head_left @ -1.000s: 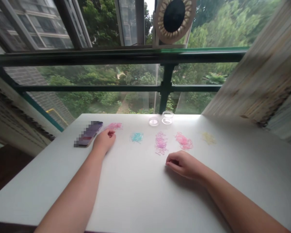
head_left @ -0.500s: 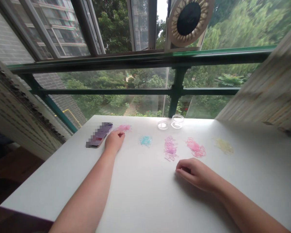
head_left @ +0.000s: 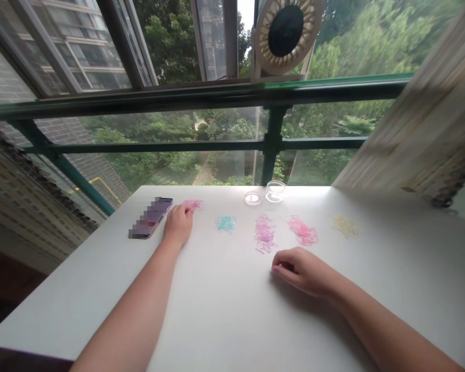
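Note:
My left hand [head_left: 179,225] rests on the white table [head_left: 217,299] with its fingers drawn together at the near edge of a pink pile [head_left: 194,204]; whether anything is between the fingertips is too small to tell. My right hand [head_left: 296,268] lies on its side, fingers curled in a loose fist with nothing seen in it. Beyond it are a purple pile [head_left: 264,234] and a coral-pink pile [head_left: 303,230] of thin loops. A turquoise pile [head_left: 225,223] lies between the hands, and a yellow pile [head_left: 345,226] is at the right.
A phone [head_left: 151,218] lies left of my left hand. Clear round dishes [head_left: 275,191] and a flat clear round piece [head_left: 252,199] stand near the table's far edge. Behind are a green railing [head_left: 158,98], a round fan-like object [head_left: 287,31] and a curtain [head_left: 411,113] at the right.
The view has shifted a little, so most things appear further left. My left hand has moved slightly, its fingers now closer to the pink pile. My right hand keeps its curled pose.

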`<state>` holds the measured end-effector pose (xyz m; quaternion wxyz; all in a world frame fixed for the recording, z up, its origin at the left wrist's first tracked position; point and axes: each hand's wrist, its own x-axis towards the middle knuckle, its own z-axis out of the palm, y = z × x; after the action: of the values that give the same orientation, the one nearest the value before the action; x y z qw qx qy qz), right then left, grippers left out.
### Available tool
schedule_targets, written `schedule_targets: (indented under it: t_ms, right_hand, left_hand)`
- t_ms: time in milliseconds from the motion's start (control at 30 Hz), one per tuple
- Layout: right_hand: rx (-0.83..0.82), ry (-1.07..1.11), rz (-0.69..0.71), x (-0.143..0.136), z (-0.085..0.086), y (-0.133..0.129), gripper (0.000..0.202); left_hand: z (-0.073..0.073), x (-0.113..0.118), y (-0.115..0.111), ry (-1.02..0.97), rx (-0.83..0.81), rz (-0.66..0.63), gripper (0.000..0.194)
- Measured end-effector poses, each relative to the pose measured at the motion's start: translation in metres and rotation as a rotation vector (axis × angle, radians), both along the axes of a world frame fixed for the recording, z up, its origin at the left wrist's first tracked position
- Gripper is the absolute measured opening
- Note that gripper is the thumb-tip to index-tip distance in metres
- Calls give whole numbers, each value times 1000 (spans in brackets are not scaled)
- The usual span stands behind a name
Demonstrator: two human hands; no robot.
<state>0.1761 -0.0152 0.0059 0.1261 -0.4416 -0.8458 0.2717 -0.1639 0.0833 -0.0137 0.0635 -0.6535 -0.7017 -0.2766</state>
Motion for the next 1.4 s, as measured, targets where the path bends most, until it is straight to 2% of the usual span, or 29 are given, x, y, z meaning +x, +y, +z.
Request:
schedule_targets:
  t_ms: [100, 200, 400, 467, 567, 700, 867, 1000, 1400]
  right_hand:
    - [7, -14, -5, -2, 0, 0, 15]
    - [7, -22, -19, -5, 0, 1, 14]
    - [-20, -3, -47, -10, 4, 0, 7]
    - [-35, 51, -46, -8, 2, -2, 5]
    - [-55, 211, -98, -3, -3, -4, 6]
    - [-112, 446, -127, 0, -9, -6, 9]
    - [-161, 629, -141, -3, -9, -6, 10]
    - [-116, 665, -147, -5, -7, -8, 9]
    - [-126, 674, -166, -4, -3, -10, 6]
  left_hand:
    - [7, 19, -8, -122, 113, -134, 22]
    - [14, 47, -19, -257, 121, -282, 20]
    - [25, 111, -44, -558, -110, -571, 24]
    - [25, 128, -51, -661, -198, -665, 23]
    - [20, 146, -63, -763, -278, -742, 22]
    - [12, 152, -78, -769, -308, -796, 19]
    - [14, 146, -85, -677, -303, -856, 17]
    - [17, 143, -85, -664, -295, -871, 16]
    - [18, 145, -89, -618, -309, -937, 19]
